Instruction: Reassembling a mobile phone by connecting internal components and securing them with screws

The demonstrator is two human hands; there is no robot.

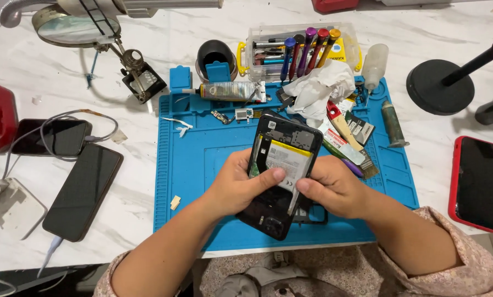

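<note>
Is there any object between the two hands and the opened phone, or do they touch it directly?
Nothing visible stands between. The left hand and right hand grip the opened phone directly, both thumbs pressing on its battery, above the blue mat.

Single head cam, looking steeply down from above the bench (120, 66). Close range, facing forward over the blue mat (191, 159).

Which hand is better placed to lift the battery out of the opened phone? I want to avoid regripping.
Probably the right hand: its thumb lies at the battery's lower edge, while the left hand wraps the phone and steadies it.
</note>
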